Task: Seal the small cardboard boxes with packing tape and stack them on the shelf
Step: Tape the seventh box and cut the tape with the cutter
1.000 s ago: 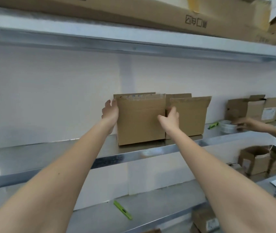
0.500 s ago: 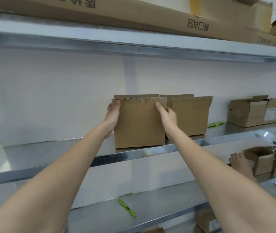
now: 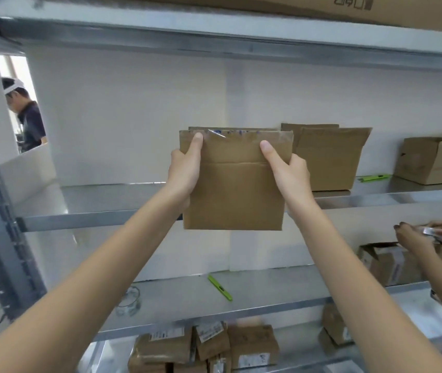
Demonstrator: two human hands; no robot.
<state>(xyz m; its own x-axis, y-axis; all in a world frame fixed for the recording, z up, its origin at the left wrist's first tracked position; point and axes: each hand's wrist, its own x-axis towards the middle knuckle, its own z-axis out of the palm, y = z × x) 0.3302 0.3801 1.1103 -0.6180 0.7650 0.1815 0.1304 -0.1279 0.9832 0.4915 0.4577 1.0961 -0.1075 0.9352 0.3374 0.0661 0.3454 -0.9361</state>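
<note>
Centre of frame: a small cardboard box (image 3: 234,184) is being held up in front of the middle shelf (image 3: 101,220), its lower edge hanging below the shelf's front lip. Clear tape (image 3: 244,135) is running along its top edge (glare makes the tape's full extent hard to read). The left hand (image 3: 185,173) is gripping the box's left side, thumb lying up the front face toward the top corner. The right hand (image 3: 288,175) is gripping the right side the same way, thumb on the front.

Just right of centre, a second box (image 3: 330,157) is sitting on the shelf with its flaps up, partly behind the held one. Far right, another open box (image 3: 432,160) with a green cutter (image 3: 374,178) beside it. Lower centre, a second green cutter (image 3: 220,287) is lying on the shelf below. Lower right, another person's hands (image 3: 413,235) are working over boxes. Upper left, a person (image 3: 26,114) is standing beyond the rack.
</note>
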